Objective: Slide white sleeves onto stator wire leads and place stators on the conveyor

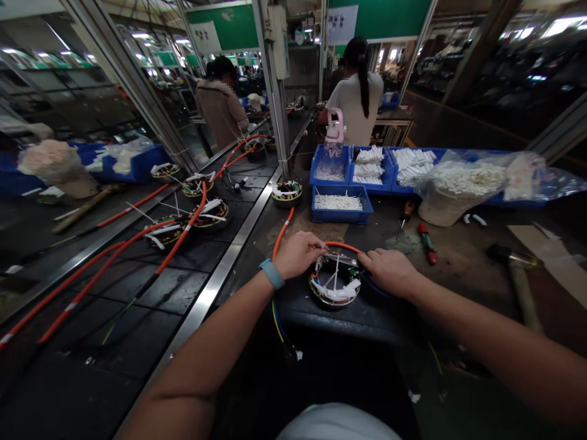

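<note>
A ring-shaped motor stator [337,299] with white sleeves and wiring around its rim lies on the bench between my hands. A short arc of orange cable [342,245] bends along its far side. My left hand [298,253], with a blue band on the wrist, is closed in a pinch at the cable's left end. At the right end, my right hand [387,269] has its fingers closed on the cable beside the stator's rim; its fingertips are partly hidden. Dark blue wires show below the right hand. Another stator [287,192] stands farther back, its orange cable passing behind my left wrist.
Blue bins [342,214] of white sleeves and ties line the back, beside a bag of small white parts [463,183]. A screwdriver [407,211], a red-and-green tool [426,243] and a hammer [518,263] lie right. Several stators [208,214] sit left. Two people are beyond.
</note>
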The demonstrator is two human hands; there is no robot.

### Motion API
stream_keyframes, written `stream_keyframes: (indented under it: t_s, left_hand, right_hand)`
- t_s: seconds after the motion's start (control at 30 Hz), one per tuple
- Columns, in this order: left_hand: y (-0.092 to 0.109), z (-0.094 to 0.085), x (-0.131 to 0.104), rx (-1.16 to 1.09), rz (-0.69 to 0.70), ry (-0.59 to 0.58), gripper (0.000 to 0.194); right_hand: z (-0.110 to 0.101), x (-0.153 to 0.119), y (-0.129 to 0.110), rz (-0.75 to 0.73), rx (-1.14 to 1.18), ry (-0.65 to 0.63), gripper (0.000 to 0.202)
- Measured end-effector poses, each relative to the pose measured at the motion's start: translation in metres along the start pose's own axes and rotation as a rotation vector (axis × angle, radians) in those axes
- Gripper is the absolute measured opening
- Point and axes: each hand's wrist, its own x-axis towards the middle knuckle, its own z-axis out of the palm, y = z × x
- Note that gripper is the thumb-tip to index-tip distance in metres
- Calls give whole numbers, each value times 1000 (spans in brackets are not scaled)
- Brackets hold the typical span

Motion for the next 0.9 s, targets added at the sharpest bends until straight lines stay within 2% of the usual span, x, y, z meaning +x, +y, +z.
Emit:
stream_keyframes:
  t_s: [0.03, 0.13, 0.17, 0.2, 0.23, 0.37, 0.43, 0.5, 0.7, 0.77, 0.9]
  left_hand:
    - [-2, -1, -3, -61, -11, 77, 9]
    - [-11, -6, -12, -229, -129, 426, 14]
    - [-13, -8, -14, -258, -185, 510, 17]
    - [-15, -10, -16, -273, -232, 526, 20]
    - [-15, -12, -16, -276, -258, 468, 23]
    - [-8, -12, -11, -203, -168, -3, 28]
    - [-2, -11, -8, -151, -119, -100, 22]
    - [1, -11, -6, -108, -108, -113, 18]
    - [0, -11, -9, -59, -114, -23, 13]
    - [-1, -7, -10, -127, -173, 14, 12]
    - [-6, -3, -13, -320, -370, 205, 17]
  right_hand:
    - [2, -2, 1, 5, 8, -6, 27]
    - [4, -7, 5, 28, 27, -15, 28]
    - [3, -8, 5, 28, 26, -10, 28]
    - [1, -9, 4, 20, 23, -1, 28]
    - [-2, -8, 3, 6, 18, 12, 28]
    - [-15, 1, -4, -51, -4, 43, 22]
    - [-20, 7, -6, -72, -10, 37, 21]
    - [-21, 11, -7, -98, -16, 32, 20]
    - [-18, 11, -9, -127, -6, 28, 20]
    - [-16, 9, -10, -116, 0, 19, 21]
    - [-7, -3, 1, -48, 43, -7, 23]
